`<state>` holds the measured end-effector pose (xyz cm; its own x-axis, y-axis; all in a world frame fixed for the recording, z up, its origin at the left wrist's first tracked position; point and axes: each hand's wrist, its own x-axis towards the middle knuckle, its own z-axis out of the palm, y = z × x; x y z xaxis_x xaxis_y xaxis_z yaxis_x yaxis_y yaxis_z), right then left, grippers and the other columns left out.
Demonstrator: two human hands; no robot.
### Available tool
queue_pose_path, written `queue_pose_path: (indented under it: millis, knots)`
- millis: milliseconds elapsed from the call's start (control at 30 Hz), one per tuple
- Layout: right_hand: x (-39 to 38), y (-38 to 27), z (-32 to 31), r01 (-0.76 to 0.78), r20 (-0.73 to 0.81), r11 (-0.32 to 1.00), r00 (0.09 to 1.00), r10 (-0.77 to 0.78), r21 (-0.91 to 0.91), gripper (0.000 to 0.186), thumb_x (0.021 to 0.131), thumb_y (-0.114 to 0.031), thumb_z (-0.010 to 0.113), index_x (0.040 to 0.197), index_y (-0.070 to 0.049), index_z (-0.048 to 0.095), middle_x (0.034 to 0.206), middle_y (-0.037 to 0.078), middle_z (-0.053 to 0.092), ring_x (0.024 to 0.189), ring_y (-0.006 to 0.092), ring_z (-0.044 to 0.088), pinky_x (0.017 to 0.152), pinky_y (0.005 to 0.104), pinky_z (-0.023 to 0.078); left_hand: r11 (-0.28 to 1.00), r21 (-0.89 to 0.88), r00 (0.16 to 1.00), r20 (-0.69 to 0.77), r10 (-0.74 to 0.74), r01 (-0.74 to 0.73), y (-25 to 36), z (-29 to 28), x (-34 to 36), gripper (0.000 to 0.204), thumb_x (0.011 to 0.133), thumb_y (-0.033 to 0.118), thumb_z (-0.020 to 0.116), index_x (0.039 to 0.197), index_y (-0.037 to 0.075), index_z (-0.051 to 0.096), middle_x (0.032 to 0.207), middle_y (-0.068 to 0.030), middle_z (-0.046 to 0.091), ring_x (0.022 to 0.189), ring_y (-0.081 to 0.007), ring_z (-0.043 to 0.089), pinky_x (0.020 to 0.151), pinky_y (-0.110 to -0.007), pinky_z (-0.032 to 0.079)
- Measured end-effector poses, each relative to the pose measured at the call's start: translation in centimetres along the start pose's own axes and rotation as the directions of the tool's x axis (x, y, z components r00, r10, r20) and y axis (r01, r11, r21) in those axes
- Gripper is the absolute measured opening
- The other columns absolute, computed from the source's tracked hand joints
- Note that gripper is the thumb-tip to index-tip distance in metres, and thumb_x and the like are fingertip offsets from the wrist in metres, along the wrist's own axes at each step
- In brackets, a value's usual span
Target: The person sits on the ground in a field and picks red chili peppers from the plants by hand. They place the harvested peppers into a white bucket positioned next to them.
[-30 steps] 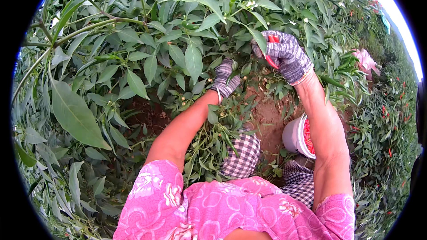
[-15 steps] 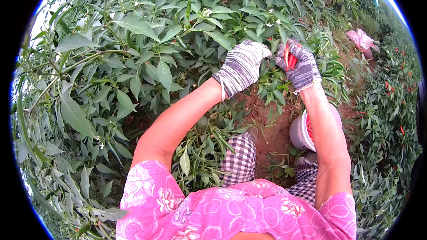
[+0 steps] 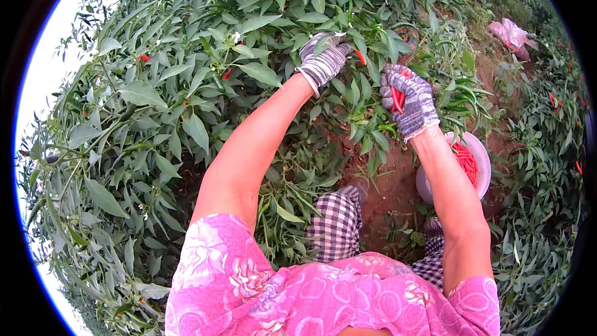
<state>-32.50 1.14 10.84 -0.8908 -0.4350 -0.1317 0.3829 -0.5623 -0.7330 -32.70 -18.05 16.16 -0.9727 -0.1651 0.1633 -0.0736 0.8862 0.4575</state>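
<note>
At left, thick chili plants (image 3: 140,94), crowded with leaves, tight room. Next, left hand (image 3: 329,62) in striped glove, fingertips lost in leaves; cannot tell whether apart or together. Just beside, hanging red chili (image 3: 359,57): likely light, smooth, easy to snap; best held near stem. Lower, brown dirt (image 3: 392,190), with open room. Then handful of red chilies (image 3: 398,100) in right hand (image 3: 408,101), with fingers curled tight round them. Farther right, round-rimmed bucket (image 3: 482,162) with chili pile (image 3: 466,163), partly under right forearm (image 3: 451,186).
</note>
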Motion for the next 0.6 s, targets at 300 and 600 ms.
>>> queue_pose_path:
  millis: [300,600]
  knots:
    - [1.9,0.1,5.7,0.168,-0.012,0.859,0.980,-0.198,-0.484,0.021,0.076,-0.006,0.062,0.097,-0.001,0.061,0.066,0.003,0.058,0.048,0.0105,0.050,0.042,0.0230,0.041,0.914,0.344,0.974,0.007,0.227,-0.215,-3.6,2.6,0.1,0.029,0.081,0.018,0.044,0.103,0.004,0.058,0.096,-0.0160,0.061,0.094,-0.0305,0.056,0.086,-0.044,0.041]
    - [9.4,0.1,4.5,0.323,0.477,-0.457,0.835,-0.274,-0.829,0.022,0.081,-0.021,0.048,0.081,-0.005,0.064,0.083,0.020,0.061,0.078,0.0380,0.058,0.070,0.0439,0.047,0.984,0.136,0.992,0.068,0.103,-0.112,-3.5,2.5,-0.3,0.024,0.083,0.014,0.046,0.101,0.005,0.059,0.093,-0.0184,0.059,0.089,-0.0340,0.056,0.079,-0.040,0.043]
